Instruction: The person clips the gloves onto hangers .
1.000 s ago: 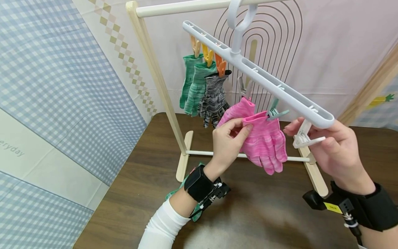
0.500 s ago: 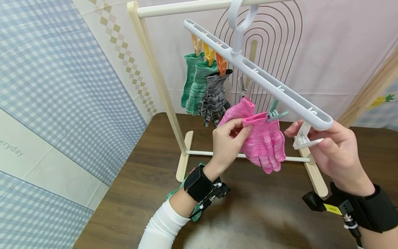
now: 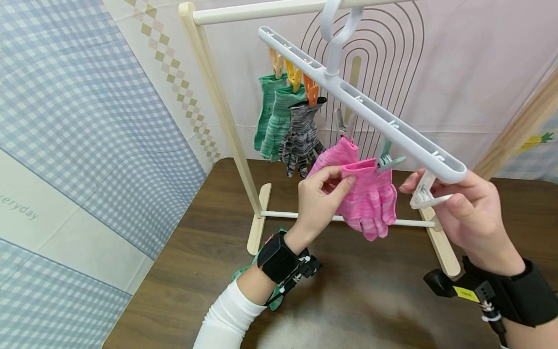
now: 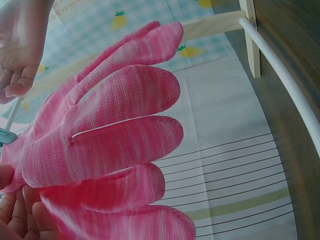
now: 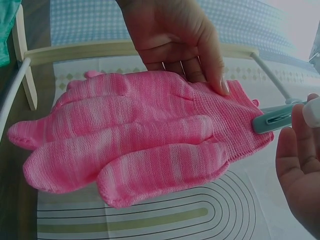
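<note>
My left hand (image 3: 320,198) pinches the cuff of a pink knit glove (image 3: 368,198) between thumb and fingers. A teal clothespin (image 3: 388,160) grips that cuff's other corner under the pale grey hanger (image 3: 379,111). Behind it hangs a second pink glove (image 3: 340,152), partly covered by my left hand, from a light grey clothespin (image 3: 342,123). At the hanger's near right end, my right hand (image 3: 479,218) holds a white clothespin (image 3: 427,194), with the thumb against one arm of it. In the right wrist view, the teal clothespin (image 5: 275,120) sits on the cuff.
Green gloves (image 3: 281,121) and a grey-black glove (image 3: 301,135) hang from coloured clothespins at the hanger's far left. A wooden rack (image 3: 218,97) carries the hanger above the brown table (image 3: 183,276). Green fabric (image 3: 276,303) lies partly under my left forearm.
The front pink glove's fingers have swung slightly left, and the hanger's right end has shifted a little left. Both hands keep nearly the same places.
</note>
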Demonstrator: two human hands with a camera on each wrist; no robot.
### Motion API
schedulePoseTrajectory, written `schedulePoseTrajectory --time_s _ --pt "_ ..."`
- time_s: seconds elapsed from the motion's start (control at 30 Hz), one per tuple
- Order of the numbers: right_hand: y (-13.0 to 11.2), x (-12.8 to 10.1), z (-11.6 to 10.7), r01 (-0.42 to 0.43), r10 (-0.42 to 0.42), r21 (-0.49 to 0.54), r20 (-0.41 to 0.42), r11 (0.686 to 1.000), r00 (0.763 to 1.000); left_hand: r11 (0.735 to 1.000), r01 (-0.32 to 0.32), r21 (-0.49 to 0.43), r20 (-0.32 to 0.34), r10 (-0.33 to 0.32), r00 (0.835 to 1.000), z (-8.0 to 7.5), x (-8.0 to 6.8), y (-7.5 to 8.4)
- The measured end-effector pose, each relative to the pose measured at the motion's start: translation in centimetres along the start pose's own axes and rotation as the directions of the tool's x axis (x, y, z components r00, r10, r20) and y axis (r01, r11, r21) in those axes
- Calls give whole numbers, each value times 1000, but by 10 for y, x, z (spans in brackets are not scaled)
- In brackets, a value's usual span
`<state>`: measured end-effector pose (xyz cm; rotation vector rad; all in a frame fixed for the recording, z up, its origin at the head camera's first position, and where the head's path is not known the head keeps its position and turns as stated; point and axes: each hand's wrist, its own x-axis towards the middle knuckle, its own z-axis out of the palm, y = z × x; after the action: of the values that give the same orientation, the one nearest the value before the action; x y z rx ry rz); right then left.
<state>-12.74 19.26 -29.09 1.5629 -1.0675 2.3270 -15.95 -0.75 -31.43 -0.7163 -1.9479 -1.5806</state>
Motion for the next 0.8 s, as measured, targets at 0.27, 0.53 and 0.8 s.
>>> schedulePoseTrajectory --time_s 0.27,0.53,0.8 --pt "0 3 7 2 -2 -6 -14 1000 1000 999 25 26 39 -26 999 -4 -1 1" --pt "0 2 8 6 -6 2 -18 1000 1000 998 54 18 60 -55 997 -9 -3 1" --pt "1 2 9 15 -14 27 -19 1000 1000 997 66 28 69 -68 995 -18 -6 3"
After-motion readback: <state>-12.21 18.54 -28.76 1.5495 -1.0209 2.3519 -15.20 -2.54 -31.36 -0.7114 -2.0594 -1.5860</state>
